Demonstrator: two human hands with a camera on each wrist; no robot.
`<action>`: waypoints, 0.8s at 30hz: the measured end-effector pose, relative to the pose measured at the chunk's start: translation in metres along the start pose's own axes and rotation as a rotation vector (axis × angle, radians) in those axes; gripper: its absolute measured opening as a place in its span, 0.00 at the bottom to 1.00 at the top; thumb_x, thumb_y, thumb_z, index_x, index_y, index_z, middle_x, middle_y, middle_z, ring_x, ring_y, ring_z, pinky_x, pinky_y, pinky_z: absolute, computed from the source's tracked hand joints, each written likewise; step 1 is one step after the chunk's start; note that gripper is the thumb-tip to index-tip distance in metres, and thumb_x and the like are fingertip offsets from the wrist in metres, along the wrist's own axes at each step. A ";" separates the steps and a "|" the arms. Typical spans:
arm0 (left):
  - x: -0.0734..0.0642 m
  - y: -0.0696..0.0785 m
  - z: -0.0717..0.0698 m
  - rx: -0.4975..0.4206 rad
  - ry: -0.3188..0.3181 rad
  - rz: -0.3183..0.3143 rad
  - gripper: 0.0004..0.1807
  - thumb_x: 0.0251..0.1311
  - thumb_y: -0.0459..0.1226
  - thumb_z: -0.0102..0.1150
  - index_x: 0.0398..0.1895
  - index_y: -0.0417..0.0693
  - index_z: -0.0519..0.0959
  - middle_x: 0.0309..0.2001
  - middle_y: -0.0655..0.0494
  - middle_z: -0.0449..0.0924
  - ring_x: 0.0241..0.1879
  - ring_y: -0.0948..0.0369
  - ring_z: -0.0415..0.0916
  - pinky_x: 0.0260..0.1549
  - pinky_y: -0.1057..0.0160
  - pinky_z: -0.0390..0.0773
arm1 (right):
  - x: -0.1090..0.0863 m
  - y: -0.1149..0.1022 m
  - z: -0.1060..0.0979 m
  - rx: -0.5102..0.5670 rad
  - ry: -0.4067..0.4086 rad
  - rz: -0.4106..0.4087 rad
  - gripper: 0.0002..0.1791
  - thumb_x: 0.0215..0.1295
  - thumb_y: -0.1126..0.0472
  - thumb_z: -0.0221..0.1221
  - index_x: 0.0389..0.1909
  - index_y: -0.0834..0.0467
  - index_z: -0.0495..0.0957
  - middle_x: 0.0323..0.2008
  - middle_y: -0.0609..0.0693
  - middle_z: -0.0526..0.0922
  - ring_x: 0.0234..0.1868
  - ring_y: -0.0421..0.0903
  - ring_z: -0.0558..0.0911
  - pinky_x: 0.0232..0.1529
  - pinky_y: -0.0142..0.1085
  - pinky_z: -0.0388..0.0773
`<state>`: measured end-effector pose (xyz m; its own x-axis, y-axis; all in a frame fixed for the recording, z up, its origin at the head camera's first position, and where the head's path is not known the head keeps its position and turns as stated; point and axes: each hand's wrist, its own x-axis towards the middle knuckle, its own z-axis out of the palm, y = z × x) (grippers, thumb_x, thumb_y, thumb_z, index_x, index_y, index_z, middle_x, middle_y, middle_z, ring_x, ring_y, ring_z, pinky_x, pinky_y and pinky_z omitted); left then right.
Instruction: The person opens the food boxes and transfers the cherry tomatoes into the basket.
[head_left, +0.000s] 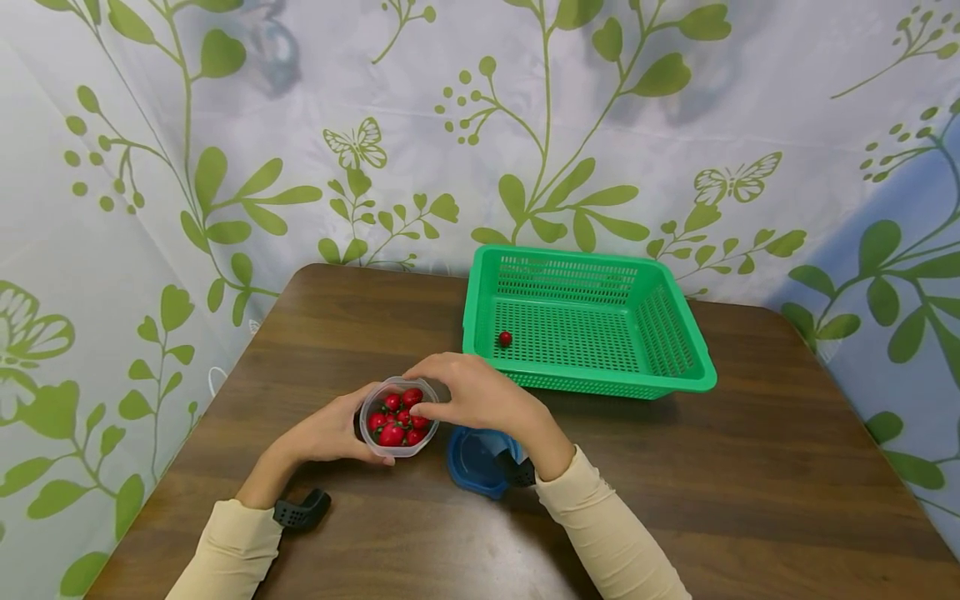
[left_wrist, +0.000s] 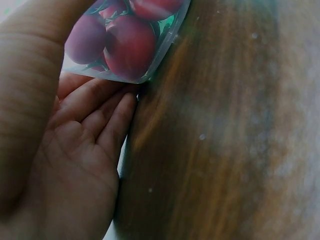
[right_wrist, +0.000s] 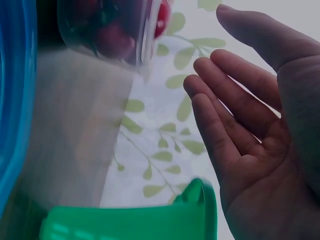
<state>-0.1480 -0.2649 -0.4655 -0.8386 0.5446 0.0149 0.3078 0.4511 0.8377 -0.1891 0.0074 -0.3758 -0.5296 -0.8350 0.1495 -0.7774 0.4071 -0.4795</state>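
Several cherry tomatoes [head_left: 392, 434], red with green stems, fill a small clear plastic container [head_left: 402, 451] at the left-centre of the table in the head view. My left hand [head_left: 326, 429] holds this container from its left side, thumb and fingers spread around its wall. Above the container's right side is my right hand [head_left: 480, 396], fingers loosely bent and holding nothing. In the right wrist view its fingers [right_wrist: 212, 122] are apart from the container. A blue lid [head_left: 471, 467] lies on the table, partly hidden under the right wrist.
A green perforated basket [head_left: 600, 379] stands at the back right of the table, with a single cherry tomato [head_left: 506, 338] at its left inside. The wooden table [head_left: 750, 467] meets a leaf-patterned curtain [head_left: 420, 167] behind and at the left.
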 end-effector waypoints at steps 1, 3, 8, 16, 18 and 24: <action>0.000 0.000 0.000 0.001 -0.002 -0.003 0.50 0.47 0.48 0.83 0.72 0.55 0.65 0.63 0.59 0.77 0.60 0.59 0.76 0.59 0.62 0.78 | 0.001 -0.001 0.002 0.002 -0.006 -0.010 0.25 0.67 0.50 0.69 0.61 0.56 0.82 0.57 0.49 0.85 0.59 0.46 0.81 0.60 0.39 0.79; -0.001 0.000 0.000 0.003 -0.006 -0.008 0.50 0.48 0.48 0.83 0.73 0.55 0.65 0.63 0.59 0.77 0.59 0.59 0.76 0.58 0.62 0.78 | 0.003 -0.003 0.007 0.000 -0.022 -0.026 0.24 0.66 0.50 0.70 0.60 0.56 0.82 0.56 0.49 0.85 0.58 0.45 0.81 0.59 0.36 0.80; -0.001 0.000 0.000 0.011 -0.002 -0.009 0.50 0.47 0.49 0.83 0.72 0.57 0.65 0.63 0.59 0.76 0.58 0.59 0.76 0.58 0.63 0.78 | 0.006 -0.009 0.018 -0.059 -0.068 -0.050 0.24 0.65 0.51 0.71 0.59 0.54 0.83 0.54 0.47 0.86 0.55 0.43 0.81 0.56 0.30 0.78; 0.000 0.000 0.000 -0.005 0.001 0.010 0.48 0.47 0.48 0.83 0.71 0.56 0.66 0.61 0.59 0.77 0.56 0.60 0.78 0.57 0.64 0.79 | 0.011 -0.016 0.032 -0.130 -0.081 -0.073 0.22 0.63 0.51 0.72 0.56 0.53 0.84 0.52 0.46 0.86 0.56 0.41 0.81 0.59 0.28 0.76; 0.000 0.000 0.000 -0.001 0.002 0.009 0.48 0.47 0.48 0.83 0.71 0.57 0.66 0.61 0.59 0.77 0.55 0.60 0.78 0.56 0.64 0.79 | 0.012 -0.016 0.034 -0.146 -0.078 -0.077 0.21 0.63 0.51 0.73 0.55 0.52 0.85 0.51 0.45 0.86 0.55 0.41 0.81 0.58 0.28 0.76; 0.000 -0.001 -0.001 0.012 0.003 0.006 0.47 0.48 0.50 0.83 0.71 0.58 0.66 0.60 0.60 0.78 0.55 0.61 0.79 0.56 0.64 0.78 | 0.016 -0.017 0.040 -0.216 -0.064 -0.091 0.20 0.62 0.49 0.73 0.53 0.50 0.86 0.48 0.43 0.86 0.51 0.38 0.81 0.55 0.26 0.77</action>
<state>-0.1485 -0.2665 -0.4655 -0.8382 0.5449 0.0216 0.3182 0.4566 0.8308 -0.1701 -0.0277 -0.3999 -0.4365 -0.8909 0.1254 -0.8793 0.3929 -0.2690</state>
